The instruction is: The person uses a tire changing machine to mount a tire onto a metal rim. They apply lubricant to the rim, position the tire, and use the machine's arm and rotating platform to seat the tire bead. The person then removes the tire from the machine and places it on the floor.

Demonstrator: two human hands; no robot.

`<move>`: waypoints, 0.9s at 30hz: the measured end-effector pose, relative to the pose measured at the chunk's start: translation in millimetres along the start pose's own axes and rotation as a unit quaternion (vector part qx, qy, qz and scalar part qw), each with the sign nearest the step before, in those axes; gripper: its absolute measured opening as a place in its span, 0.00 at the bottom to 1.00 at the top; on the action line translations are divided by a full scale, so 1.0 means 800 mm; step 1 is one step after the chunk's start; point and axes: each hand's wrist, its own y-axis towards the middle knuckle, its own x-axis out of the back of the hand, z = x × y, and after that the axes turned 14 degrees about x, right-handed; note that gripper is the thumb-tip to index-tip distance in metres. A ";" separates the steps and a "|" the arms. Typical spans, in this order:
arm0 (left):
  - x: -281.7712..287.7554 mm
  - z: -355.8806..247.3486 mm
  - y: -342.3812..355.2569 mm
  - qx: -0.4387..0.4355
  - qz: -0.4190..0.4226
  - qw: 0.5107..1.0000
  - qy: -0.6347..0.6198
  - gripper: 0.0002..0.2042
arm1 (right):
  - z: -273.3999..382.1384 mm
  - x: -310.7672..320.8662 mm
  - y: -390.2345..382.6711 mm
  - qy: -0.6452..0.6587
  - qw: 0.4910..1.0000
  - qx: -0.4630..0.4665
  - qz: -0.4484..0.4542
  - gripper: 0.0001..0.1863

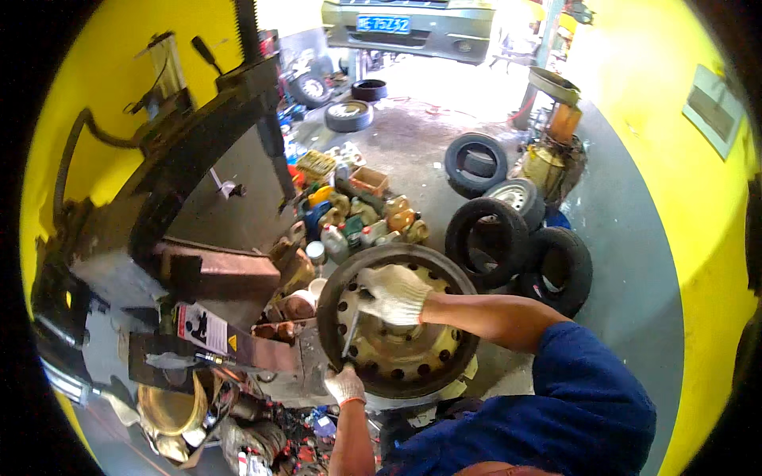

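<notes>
A steel wheel (425, 349) with a dark outer edge and a ring of round holes lies flat in front of me. My gloved right hand (393, 295) is closed around a slim metal bar (350, 337) over the wheel's upper left half. The bar slants down to the wheel's lower left edge. There my gloved left hand (344, 385) has its fingers bent at the rim and bar end; exactly what they grip is hard to make out.
A tire machine (202, 111) fills the left side. Containers (353, 230) crowd the floor beyond the wheel, with loose tires (556, 278) to the right. A raised car (409, 36) is at the back, a yellow wall (651, 198) at right, clutter (171, 404) lower left.
</notes>
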 end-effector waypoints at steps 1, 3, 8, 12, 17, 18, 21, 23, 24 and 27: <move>0.001 0.011 0.021 0.063 -0.037 0.997 -0.025 0.16 | 0.000 0.001 -0.002 -0.004 1.000 0.010 -0.016 0.19; 0.005 0.032 0.045 -0.039 -0.108 0.993 0.009 0.18 | 0.010 0.007 0.004 0.016 0.999 0.012 -0.033 0.19; -0.029 -0.045 -0.061 -0.374 -0.217 0.763 0.481 0.20 | 0.006 0.003 -0.012 -0.001 0.999 0.018 -0.034 0.22; -0.020 -0.046 -0.028 -0.467 -0.180 0.702 0.507 0.11 | 0.013 0.007 -0.035 0.013 1.000 0.013 -0.002 0.25; -0.050 -0.043 -0.034 -0.430 -0.190 0.701 0.537 0.23 | -0.056 -0.013 -0.079 0.187 0.977 0.093 -0.043 0.27; -0.050 -0.038 -0.025 -0.464 -0.218 0.678 0.526 0.24 | -0.064 0.011 -0.080 0.248 0.966 0.054 -0.040 0.27; -0.052 -0.029 -0.012 -0.451 -0.226 0.694 0.514 0.25 | -0.100 0.110 -0.036 0.017 0.996 -0.015 -0.084 0.30; -0.032 -0.036 -0.015 -0.395 -0.241 0.711 0.530 0.27 | -0.096 0.174 0.015 -0.140 0.980 0.020 -0.142 0.31; -0.049 -0.036 -0.023 -0.402 -0.220 0.726 0.512 0.25 | -0.142 0.198 0.044 -0.184 0.973 -0.037 -0.137 0.34; -0.036 -0.031 -0.018 -0.418 -0.236 0.712 0.513 0.25 | -0.206 0.303 0.023 -0.192 0.950 -0.241 -0.057 0.39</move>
